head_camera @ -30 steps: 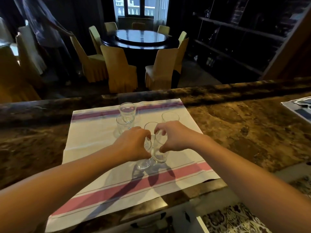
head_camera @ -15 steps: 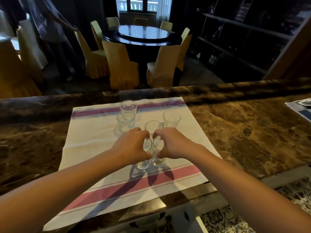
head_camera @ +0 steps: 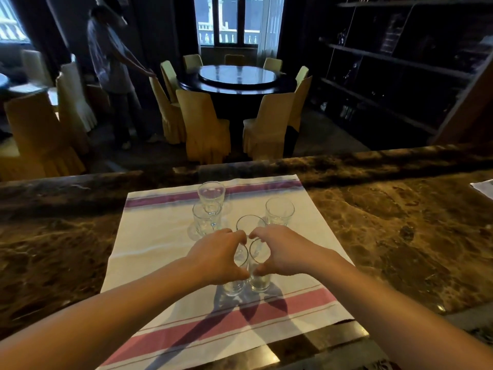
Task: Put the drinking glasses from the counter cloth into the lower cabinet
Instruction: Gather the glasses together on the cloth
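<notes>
A white cloth (head_camera: 149, 249) with pink stripes lies on the brown marble counter (head_camera: 400, 236). Several clear drinking glasses stand on it. My left hand (head_camera: 216, 257) is wrapped around one glass (head_camera: 234, 285) near the cloth's middle. Beside it, my right hand (head_camera: 282, 252) grips a second glass (head_camera: 260, 281); the two glasses stand side by side, almost touching. Behind my hands are a third glass (head_camera: 249, 224), one at the right (head_camera: 279, 210), and two at the back left (head_camera: 211, 194) (head_camera: 205, 220). The lower cabinet is not in view.
Papers (head_camera: 484, 186) lie at the counter's right edge. Beyond the counter stand a round dark table (head_camera: 237, 76) ringed by yellow-covered chairs (head_camera: 202, 124), a person (head_camera: 112, 65) at the left, and dark shelving (head_camera: 394, 65) at the right.
The view has tilted up a little. Both hands stay closed on the same two glasses, which still rest on the cloth.
</notes>
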Demonstrator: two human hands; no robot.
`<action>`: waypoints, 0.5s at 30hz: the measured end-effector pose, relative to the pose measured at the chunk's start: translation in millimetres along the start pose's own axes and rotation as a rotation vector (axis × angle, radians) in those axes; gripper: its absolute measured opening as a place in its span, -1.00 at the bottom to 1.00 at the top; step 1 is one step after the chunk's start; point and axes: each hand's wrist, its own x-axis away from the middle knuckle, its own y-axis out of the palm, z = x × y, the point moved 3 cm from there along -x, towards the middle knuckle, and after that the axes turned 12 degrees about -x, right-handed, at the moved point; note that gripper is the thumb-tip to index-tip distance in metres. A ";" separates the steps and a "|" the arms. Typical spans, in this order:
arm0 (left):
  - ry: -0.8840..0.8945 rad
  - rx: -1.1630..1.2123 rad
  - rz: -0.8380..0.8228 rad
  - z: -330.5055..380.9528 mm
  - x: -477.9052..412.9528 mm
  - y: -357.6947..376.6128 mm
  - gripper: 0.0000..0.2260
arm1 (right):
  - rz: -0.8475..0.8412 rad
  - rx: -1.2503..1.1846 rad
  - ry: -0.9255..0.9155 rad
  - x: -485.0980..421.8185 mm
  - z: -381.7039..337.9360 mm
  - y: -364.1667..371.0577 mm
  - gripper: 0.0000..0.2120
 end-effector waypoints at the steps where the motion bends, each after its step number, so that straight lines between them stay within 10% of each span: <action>1: 0.010 -0.005 -0.036 -1.7 -1.9 -2.1 -0.33 | -0.019 0.012 0.001 -1.3 -1.3 -5.3 -0.29; 6: 0.004 0.080 -0.185 -22.9 -13.5 -36.3 -0.42 | -0.044 0.004 -0.011 -11.2 -7.2 -47.2 -0.47; 15: -0.172 0.215 0.064 -63.8 -42.9 -72.4 -0.69 | 0.079 -0.106 -0.066 -48.5 6.6 -84.4 -0.60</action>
